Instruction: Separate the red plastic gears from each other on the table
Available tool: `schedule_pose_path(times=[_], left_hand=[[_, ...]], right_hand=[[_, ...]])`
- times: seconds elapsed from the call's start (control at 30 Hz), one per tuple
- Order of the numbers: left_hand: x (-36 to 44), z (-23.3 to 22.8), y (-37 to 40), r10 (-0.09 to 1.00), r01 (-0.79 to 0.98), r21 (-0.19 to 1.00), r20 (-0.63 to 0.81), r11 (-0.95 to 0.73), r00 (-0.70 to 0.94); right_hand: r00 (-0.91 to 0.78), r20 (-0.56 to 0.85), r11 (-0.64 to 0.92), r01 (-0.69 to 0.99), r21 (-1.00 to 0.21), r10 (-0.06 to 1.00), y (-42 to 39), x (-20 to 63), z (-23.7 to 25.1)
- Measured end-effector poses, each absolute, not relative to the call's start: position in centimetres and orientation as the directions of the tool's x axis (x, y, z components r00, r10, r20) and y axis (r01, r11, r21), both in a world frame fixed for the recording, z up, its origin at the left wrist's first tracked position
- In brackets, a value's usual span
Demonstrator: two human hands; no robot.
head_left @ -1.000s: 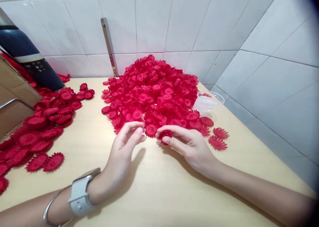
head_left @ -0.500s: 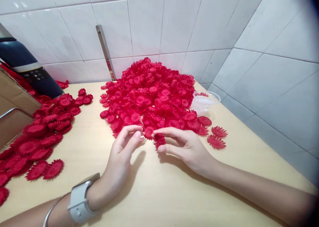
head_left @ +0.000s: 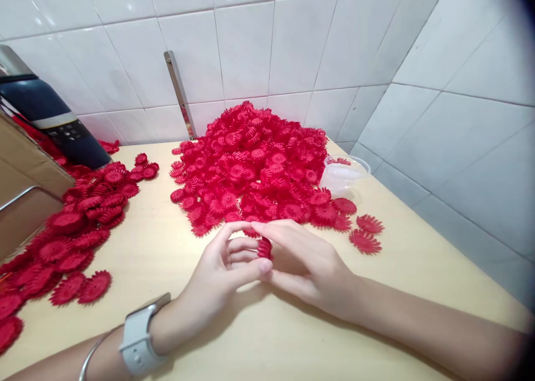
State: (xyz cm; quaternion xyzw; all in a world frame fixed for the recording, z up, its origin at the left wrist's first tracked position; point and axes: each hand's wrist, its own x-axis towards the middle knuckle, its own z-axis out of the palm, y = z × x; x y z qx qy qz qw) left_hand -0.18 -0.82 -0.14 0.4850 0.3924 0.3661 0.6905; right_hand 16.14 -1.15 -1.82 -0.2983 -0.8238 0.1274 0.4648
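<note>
Between the fingertips of both hands sits a small red fringed disc [head_left: 263, 248], seen nearly edge-on. My left hand [head_left: 228, 264], with a watch [head_left: 140, 336] and a bangle on its wrist, closes on the disc from the left, thumb in front. From the other side my right hand [head_left: 311, 264] holds it too, its fingertips meeting those of the left. Part of the disc is hidden by the fingers. Just behind the hands rises a large pile of the same red fringed discs [head_left: 254, 164].
A clear plastic tub [head_left: 345, 175] stands right of the pile, and two loose discs [head_left: 365, 242] lie nearby. At left are more scattered discs [head_left: 67, 247], a cardboard box [head_left: 29, 169] and a dark blue bottle [head_left: 54, 113]. A metal strip [head_left: 179, 94] leans against the tiled wall.
My left hand has moved right and met my right hand. The disc, earlier in the right hand alone, is now between both hands. The view has tilted slightly up.
</note>
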Motion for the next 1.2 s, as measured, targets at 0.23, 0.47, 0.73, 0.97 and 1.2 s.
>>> schedule_pose_path(times=[0.23, 0.47, 0.73, 0.97, 1.2], left_hand=[[-0.1, -0.2, -1.0, 0.842, -0.133, 0.933, -0.232, 0.335, 0.487], [0.0, 0.1, -0.7, 0.884, -0.17, 0.936, -0.214, 0.307, 0.416], [-0.2, -0.1, -0.9, 0.92, -0.131, 0.976, -0.113, 0.173, 0.375], [-0.2, 0.2, -0.9, 0.912, -0.083, 0.984, -0.11, 0.155, 0.396], [-0.2, 0.4, -0.9, 0.951, -0.068, 0.991, -0.091, 0.116, 0.297]], right_hand=[[-0.47, 0.631, 0.787, 0.388, -0.48, 0.617, -1.7, 16.1, -1.0], [-0.395, 0.592, 0.709, 0.466, -0.529, 0.702, -1.7, 16.5, -1.2], [-0.386, 0.676, 0.764, 0.468, -0.443, 0.628, -1.1, 16.6, -2.0], [-0.334, 0.653, 0.72, 0.47, -0.51, 0.68, -1.3, 16.2, -2.0], [-0.276, 0.552, 0.604, 0.526, -0.598, 0.787, -1.4, 16.6, -2.1]])
